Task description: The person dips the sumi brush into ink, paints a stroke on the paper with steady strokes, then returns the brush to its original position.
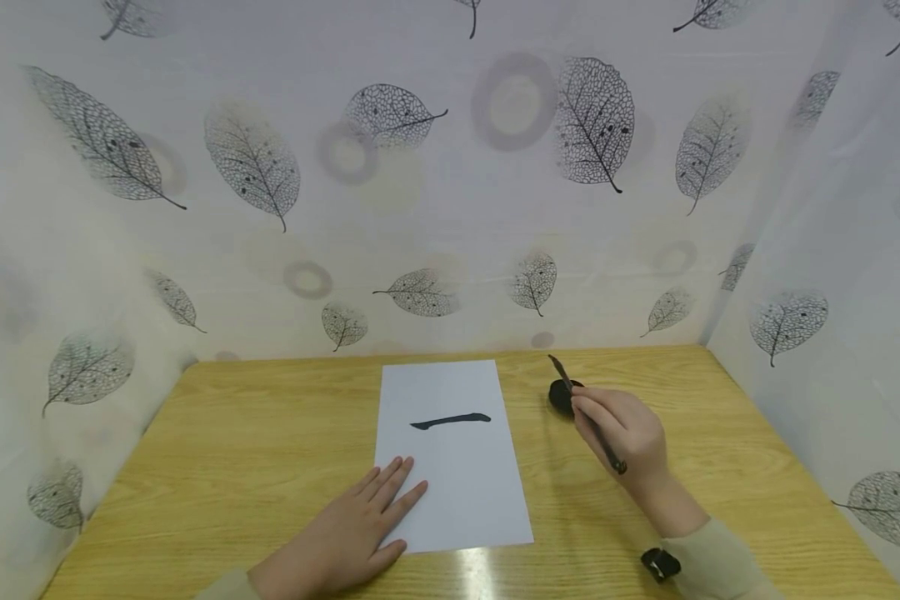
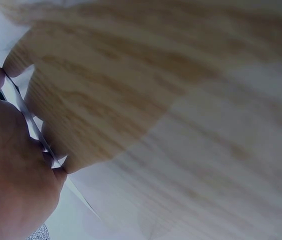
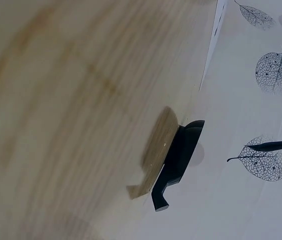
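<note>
My left hand [image 1: 348, 529] lies flat with its fingers spread on the lower left part of a white sheet of paper [image 1: 468, 492]. A single black horizontal brush stroke [image 1: 453, 421] crosses the sheet's upper half. My right hand [image 1: 626, 433] pinches a dark writing brush [image 1: 611, 454], held slanting with its tip up and to the left. Just beyond those fingers a round black ink dish [image 1: 558, 400] stands right of the paper. In the right wrist view the brush tip [image 3: 271, 146] appears apart from the dish [image 3: 183, 150], which has a short handle-like projection.
A wood-grain table [image 1: 270, 433] carries everything. Pale curtains [image 1: 435, 208] with leaf prints close off the back and both sides. A black wrist device [image 1: 660, 565] sits at the right sleeve.
</note>
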`<state>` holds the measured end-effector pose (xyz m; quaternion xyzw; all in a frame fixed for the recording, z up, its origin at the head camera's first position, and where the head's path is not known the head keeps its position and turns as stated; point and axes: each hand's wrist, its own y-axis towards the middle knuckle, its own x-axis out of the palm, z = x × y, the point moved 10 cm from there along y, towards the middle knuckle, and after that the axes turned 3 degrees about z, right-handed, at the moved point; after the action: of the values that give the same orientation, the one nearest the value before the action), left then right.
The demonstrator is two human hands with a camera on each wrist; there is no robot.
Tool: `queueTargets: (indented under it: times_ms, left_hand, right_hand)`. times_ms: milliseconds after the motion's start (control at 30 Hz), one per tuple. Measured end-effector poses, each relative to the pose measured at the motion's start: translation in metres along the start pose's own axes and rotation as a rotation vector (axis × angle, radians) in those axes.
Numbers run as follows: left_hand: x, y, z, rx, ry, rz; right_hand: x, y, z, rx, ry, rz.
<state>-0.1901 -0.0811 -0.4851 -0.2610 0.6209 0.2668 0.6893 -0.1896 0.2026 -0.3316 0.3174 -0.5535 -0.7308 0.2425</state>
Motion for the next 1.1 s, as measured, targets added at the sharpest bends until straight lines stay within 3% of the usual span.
queueTargets:
  times_ms: [1100]
  left_hand:
    - [-0.001,0.0003,-0.0002,-0.007,0.0,-0.008]
  right_hand:
    - [-0.0098,-0.0044,-0.0052,-0.182,-0.025,-0.089]
